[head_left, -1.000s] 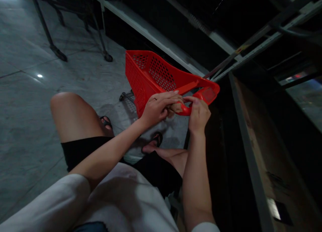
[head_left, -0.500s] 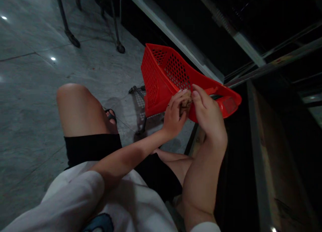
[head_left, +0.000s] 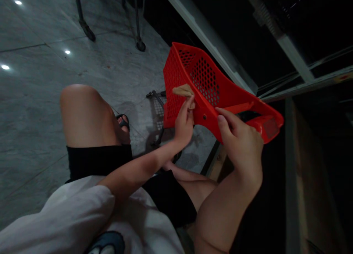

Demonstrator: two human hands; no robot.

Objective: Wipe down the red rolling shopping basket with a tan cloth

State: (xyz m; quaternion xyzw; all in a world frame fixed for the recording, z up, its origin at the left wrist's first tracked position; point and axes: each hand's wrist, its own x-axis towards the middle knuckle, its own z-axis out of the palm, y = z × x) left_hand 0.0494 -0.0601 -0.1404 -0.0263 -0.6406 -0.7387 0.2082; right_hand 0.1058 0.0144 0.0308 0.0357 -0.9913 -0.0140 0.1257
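A small red plastic shopping cart [head_left: 202, 108] with honeycomb-perforated sides stands in front of my knees. My left hand [head_left: 184, 123] grips a crumpled tan cloth [head_left: 182, 90] against the cart's near side, and part of the cloth sticks out past the fingers. Further right, my right hand [head_left: 239, 143] has its thumb and index finger close together at the cart's upper rim, near the handle end. Its other fingers are curled and partly hidden.
Metal legs on casters [head_left: 140, 44] stand at the top left on the grey floor [head_left: 35, 110]. A dark cabinet or shelf with a pale metal edge [head_left: 209, 35] runs behind the cart. Wooden boards [head_left: 313, 180] are at the right. My bare knee [head_left: 85, 114] is left of the cart.
My left hand has moved left along the cart's side with the cloth, which now spreads beyond the fingers. My right hand has separated from it, towards the handle end. The view has shifted slightly.
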